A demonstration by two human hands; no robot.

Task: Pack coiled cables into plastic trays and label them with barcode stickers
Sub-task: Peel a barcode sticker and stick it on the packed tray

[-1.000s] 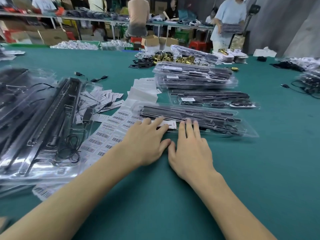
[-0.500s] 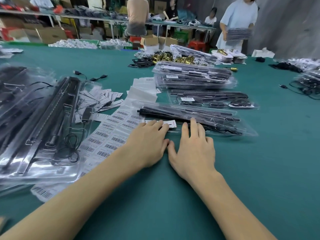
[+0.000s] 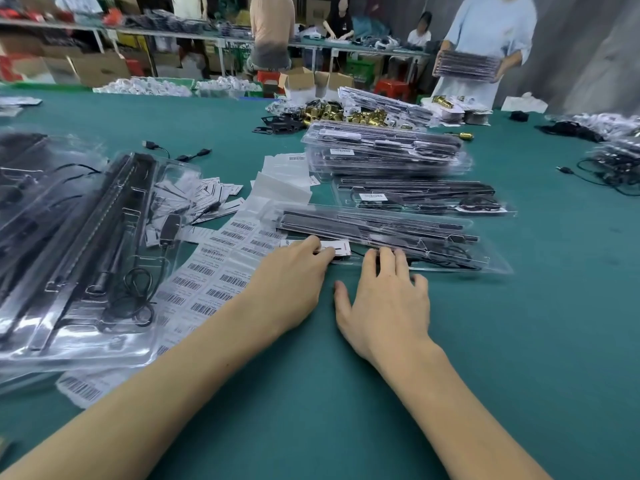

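A clear plastic tray [image 3: 398,233] with black bars and a coiled cable lies across the green table in front of me. A white sticker [image 3: 337,249] sits on its near left part. My left hand [image 3: 292,285] lies flat with its fingertips pressing on that sticker. My right hand [image 3: 384,299] rests palm down beside it, fingers straight and touching the tray's near edge. Barcode sticker sheets [image 3: 214,271] lie just left of my left hand.
A pile of packed trays [image 3: 76,244] fills the left. More labelled trays [image 3: 384,150] stack behind the near one. Loose cables [image 3: 609,171] lie at right, brass parts [image 3: 346,114] farther back. A person [image 3: 485,46] holding trays stands at the far edge.
Both hands stay on the near tray. My left hand's fingers have slid a little along the sticker, and my right hand has spread slightly. The person at the back has turned with a stack of trays.
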